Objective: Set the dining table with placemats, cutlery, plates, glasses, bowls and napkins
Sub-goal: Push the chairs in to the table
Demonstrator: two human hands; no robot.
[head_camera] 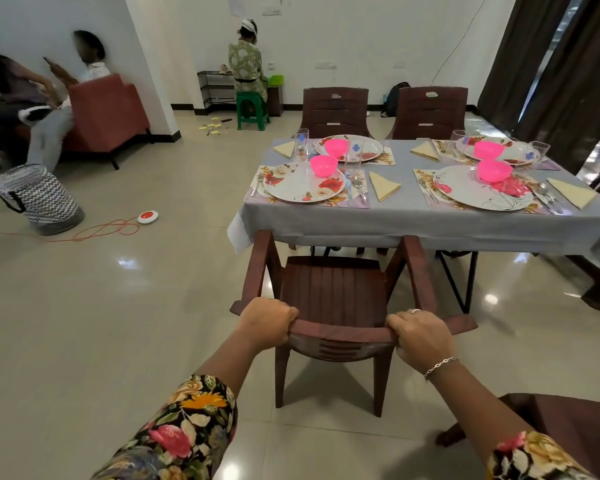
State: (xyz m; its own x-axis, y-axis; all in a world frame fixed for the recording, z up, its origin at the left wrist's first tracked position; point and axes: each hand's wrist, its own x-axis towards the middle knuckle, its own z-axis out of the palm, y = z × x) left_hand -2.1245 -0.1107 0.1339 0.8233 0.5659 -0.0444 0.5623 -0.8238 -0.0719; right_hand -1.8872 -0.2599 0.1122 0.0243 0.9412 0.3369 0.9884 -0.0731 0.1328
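The left hand (267,323) and right hand (421,336) gripped the top rail of a brown chair (333,289) facing the worktop's (395,220) near edge, where four places lay set with placemats (340,202), plates (298,185), pink bowls (323,165), glasses (302,143), cutlery (359,187) and napkins (383,185).

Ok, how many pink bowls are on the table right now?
4, one per setting: near-left bowl, far-left bowl, near-right bowl, far-right bowl. The table runs off frame rightward, so more may be hidden.

The dining table (404,188) wears a grey tablecloth (430,230) — on it lie four floral placemats (336,203), each with a folded yellow napkin (383,185) just beside it on the cloth.
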